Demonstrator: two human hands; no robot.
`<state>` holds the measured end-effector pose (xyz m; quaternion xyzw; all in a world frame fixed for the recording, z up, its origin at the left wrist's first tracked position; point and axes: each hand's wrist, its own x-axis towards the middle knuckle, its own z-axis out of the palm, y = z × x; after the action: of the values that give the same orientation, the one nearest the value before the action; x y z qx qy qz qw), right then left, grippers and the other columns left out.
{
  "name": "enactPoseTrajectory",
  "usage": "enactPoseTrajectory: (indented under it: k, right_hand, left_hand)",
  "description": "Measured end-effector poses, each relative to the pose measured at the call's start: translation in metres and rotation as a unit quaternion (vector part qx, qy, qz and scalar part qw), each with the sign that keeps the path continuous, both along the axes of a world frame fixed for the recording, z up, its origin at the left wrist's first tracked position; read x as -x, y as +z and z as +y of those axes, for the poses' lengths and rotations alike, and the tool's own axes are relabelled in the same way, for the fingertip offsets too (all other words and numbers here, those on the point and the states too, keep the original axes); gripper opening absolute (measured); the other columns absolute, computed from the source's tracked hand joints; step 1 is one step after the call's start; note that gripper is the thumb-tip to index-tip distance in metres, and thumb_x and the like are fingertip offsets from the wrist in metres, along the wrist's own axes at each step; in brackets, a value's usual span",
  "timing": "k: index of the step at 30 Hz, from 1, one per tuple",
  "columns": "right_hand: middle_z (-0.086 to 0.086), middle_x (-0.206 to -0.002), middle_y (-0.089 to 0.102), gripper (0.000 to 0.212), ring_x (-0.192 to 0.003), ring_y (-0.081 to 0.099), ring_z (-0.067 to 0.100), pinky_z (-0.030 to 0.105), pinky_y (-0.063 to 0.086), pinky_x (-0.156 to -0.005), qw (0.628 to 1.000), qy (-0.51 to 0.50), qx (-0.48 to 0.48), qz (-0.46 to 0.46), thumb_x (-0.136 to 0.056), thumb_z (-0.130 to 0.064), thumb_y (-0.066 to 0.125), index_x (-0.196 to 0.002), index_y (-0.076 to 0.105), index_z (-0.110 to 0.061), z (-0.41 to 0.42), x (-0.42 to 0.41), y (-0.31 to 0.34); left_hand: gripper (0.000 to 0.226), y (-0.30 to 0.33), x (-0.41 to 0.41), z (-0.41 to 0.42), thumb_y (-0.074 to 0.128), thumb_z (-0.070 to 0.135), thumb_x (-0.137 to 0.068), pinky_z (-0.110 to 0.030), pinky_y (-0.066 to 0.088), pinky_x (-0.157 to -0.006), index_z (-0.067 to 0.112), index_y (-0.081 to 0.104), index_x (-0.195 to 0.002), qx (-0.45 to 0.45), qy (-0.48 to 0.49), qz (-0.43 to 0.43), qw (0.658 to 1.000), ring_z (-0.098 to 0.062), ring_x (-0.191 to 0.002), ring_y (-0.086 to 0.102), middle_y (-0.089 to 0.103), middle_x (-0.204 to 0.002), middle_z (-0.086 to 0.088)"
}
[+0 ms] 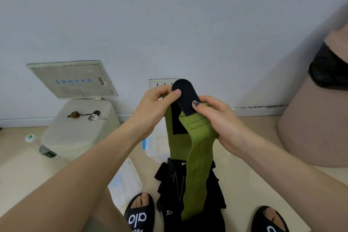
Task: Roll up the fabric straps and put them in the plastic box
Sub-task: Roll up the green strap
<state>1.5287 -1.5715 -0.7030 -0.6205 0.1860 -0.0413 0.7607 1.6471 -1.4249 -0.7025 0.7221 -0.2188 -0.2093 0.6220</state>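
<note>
Green strap (195, 149) being started, nothing boxed yet.
Left hand (156, 107) and right hand (216, 120) fingers are pinching its black tab end at twelve o'clock; black straps (169, 190) are lying on the floor, plastic box (156, 149) seemingly empty.

Both hands hold a green strap (197, 149) up in front of a pale wall. The left hand (154, 107) pinches its upper edge beside a rounded black tab (185, 96), and the right hand (218, 118) grips the strap just below that tab, thumb pressed on the dark patch. The strap hangs down over a heap of black straps (169, 184) on the floor (244, 184). A clear plastic box (156, 149) sits behind the heap, its lid (126, 181) lying nearby. Keys (96, 116) rest on a white stool (79, 128). Two feet in black slides show at the bottom.
</note>
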Motion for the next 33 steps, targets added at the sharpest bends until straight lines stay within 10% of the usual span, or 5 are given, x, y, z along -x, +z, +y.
enactPoseTrajectory:
  k: [16,21,27,33]
  right_hand:
    - [0.001,-0.092,0.077,0.013,-0.083,0.071,0.026,0.038,0.056,-0.076,0.982,-0.090,0.163,-0.031,-0.103,-0.028,0.059,-0.102,0.072,-0.030,0.000,-0.001,-0.006]
    - [0.002,-0.072,0.068,0.010,-0.049,0.045,0.009,0.031,0.042,-0.051,0.924,-0.134,0.356,-0.048,-0.104,-0.033,0.055,-0.108,0.064,-0.034,0.003,0.001,-0.015]
    - [-0.010,-0.070,0.060,0.023,-0.063,0.056,0.024,0.038,0.040,-0.056,0.806,-0.069,0.585,-0.057,-0.107,-0.031,0.046,-0.126,0.057,-0.027,0.019,0.001,-0.016]
    - [-0.005,-0.069,0.064,0.034,-0.037,0.048,0.025,0.025,0.017,-0.042,0.657,-0.100,0.735,-0.137,-0.102,-0.027,0.042,-0.114,0.068,-0.010,0.023,-0.001,-0.018]
  left_hand:
    - [0.042,0.001,0.002,-0.004,0.057,0.058,-0.094,-0.061,0.052,-0.100,0.023,0.071,-0.076,-0.065,0.034,0.020,0.997,-0.021,-0.080,0.056,0.060,-0.079,-0.001]
    - [0.051,0.003,0.006,-0.005,0.064,0.074,-0.078,-0.059,0.054,-0.100,0.024,0.073,-0.074,-0.075,0.012,0.009,0.997,-0.038,-0.089,0.065,0.064,-0.085,-0.017]
    - [0.070,0.007,0.013,-0.009,0.068,0.075,-0.075,-0.047,0.049,-0.079,0.005,0.067,-0.083,-0.063,-0.005,-0.035,0.997,-0.021,-0.074,0.049,0.053,-0.077,-0.011]
    - [0.066,0.010,0.015,-0.007,0.067,0.068,-0.079,-0.059,0.052,-0.101,0.003,0.071,-0.089,-0.055,0.004,-0.010,0.998,-0.037,-0.095,0.067,0.067,-0.098,-0.025]
